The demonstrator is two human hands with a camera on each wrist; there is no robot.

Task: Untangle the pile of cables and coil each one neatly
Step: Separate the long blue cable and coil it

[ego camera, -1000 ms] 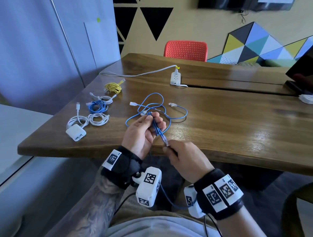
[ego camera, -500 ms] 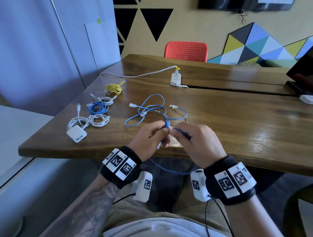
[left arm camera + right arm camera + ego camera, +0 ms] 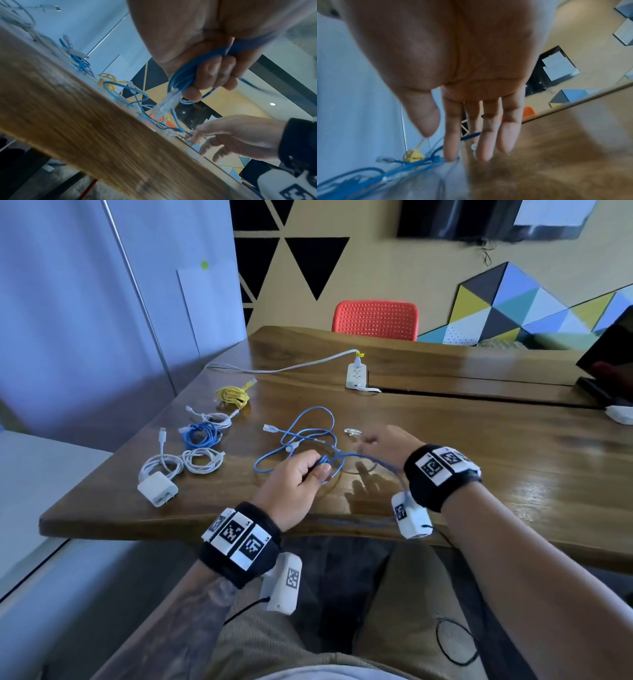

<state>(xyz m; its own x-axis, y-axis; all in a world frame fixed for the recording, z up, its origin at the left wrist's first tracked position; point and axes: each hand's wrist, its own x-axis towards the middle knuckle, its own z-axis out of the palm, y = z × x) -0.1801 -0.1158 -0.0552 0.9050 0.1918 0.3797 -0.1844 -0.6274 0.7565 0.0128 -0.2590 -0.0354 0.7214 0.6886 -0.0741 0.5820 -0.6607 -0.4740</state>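
A long blue network cable lies in loose loops on the wooden table. My left hand grips a small bundle of its loops, and a clear plug sticks out below the curled fingers. My right hand reaches over the table with straight fingers and holds nothing. Its fingertips are at the blue strand close to the cable's other clear plug. A length of the cable runs under my right wrist and over the front table edge.
Coiled cables lie at the left: yellow, white, blue, white, and a white charger with its lead. A power strip sits farther back, a red chair behind it, a dark device at the right.
My right hand has let go of the cable and reached forward and right towards the loose plug. The left hand keeps its hold on the loops and has moved slightly forward.
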